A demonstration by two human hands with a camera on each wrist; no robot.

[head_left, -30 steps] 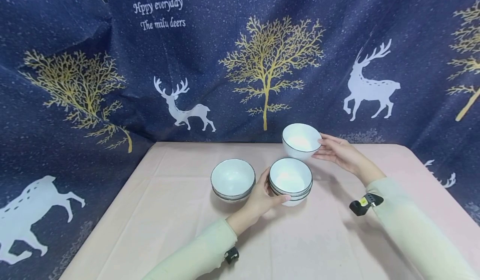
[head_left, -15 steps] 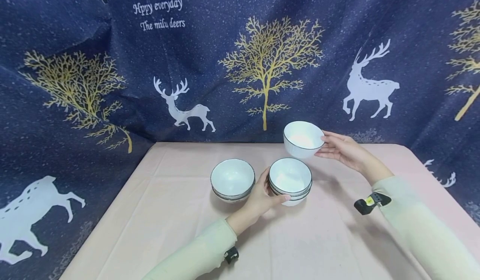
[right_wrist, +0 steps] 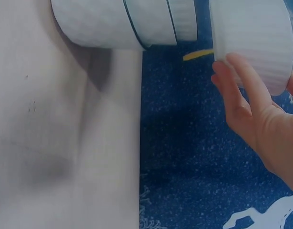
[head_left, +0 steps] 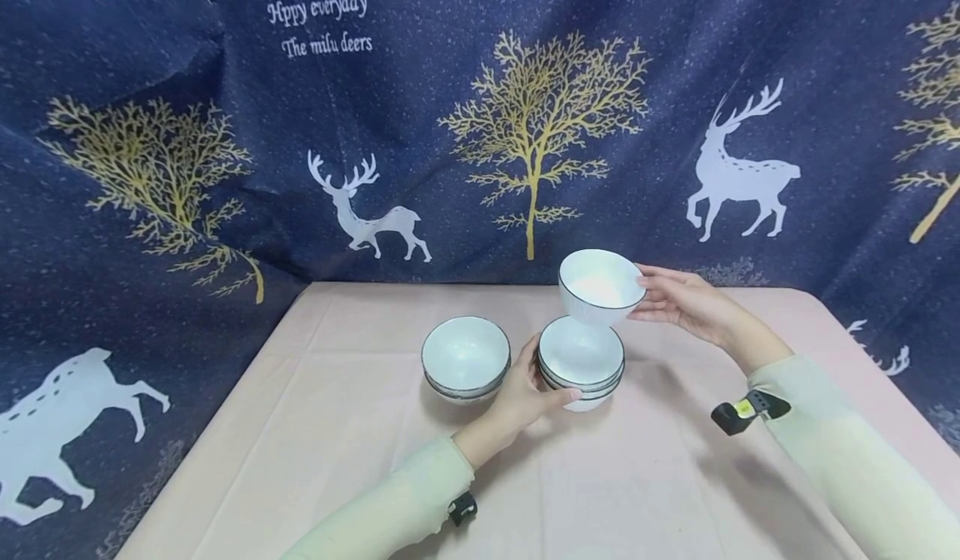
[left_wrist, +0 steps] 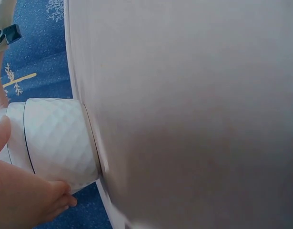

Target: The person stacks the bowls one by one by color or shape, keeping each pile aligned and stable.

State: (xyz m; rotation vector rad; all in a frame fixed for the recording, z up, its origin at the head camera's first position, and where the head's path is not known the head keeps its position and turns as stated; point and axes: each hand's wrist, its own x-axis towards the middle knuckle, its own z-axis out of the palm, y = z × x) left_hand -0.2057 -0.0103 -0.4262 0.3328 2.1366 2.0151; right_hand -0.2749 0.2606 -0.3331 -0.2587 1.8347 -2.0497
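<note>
My right hand [head_left: 690,306] holds a white bowl [head_left: 596,289] with a dark rim, thumb at the rim and fingers along its ribbed side. That bowl is raised behind and above a stack of nested bowls [head_left: 581,356], overlapping its far rim in the head view. In the right wrist view a gap shows between the held bowl [right_wrist: 256,38] and the stack [right_wrist: 103,24]. My left hand [head_left: 521,397] grips the stack from its left side, fingers behind, thumb in front. The stack's lowest bowl [left_wrist: 60,143] has a dimpled outside and stands on the table.
Left of my left hand stands another stack of white, dark-rimmed bowls [head_left: 465,356], near my left wrist. A pale pink cloth covers the table [head_left: 322,427]. Behind its far edge hangs a dark blue curtain [head_left: 480,210] with deer and trees.
The bowl in my right hand first rose slightly to the right, then came back left and lower, closer over the stack. My left hand stays on the stack.
</note>
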